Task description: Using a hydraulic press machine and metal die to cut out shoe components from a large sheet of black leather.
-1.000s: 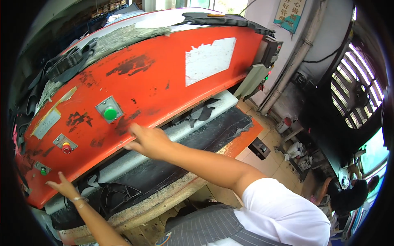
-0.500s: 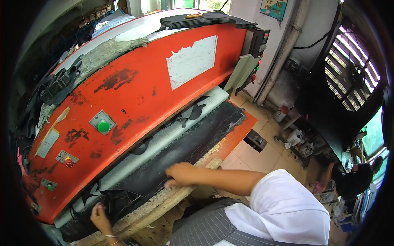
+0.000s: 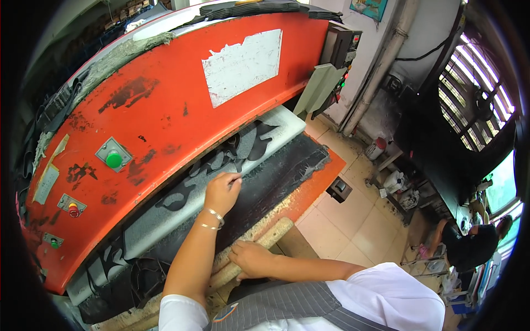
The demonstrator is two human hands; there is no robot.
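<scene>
My left hand, a bangle at its wrist, reaches over the front edge of a whitish board under the red press. Its fingers are curled together, and what they may hold is hidden. Black cut pieces with curved outlines lie on the board just beyond it. Lower and to the right, my right hand grips a pale, worn padded bar along the front edge. A black sheet covers the bed between board and bar. At the left lies a dark frame-like shape.
Green buttons and a red knob sit on the press front. A grey control box stands at its right end. A dark foot-switch-like box is on the tiled floor. Another person is at the far right.
My left hand has moved from the lower left up and right to the board. My right hand has dropped onto the padded bar. More of the board and its black pieces shows.
</scene>
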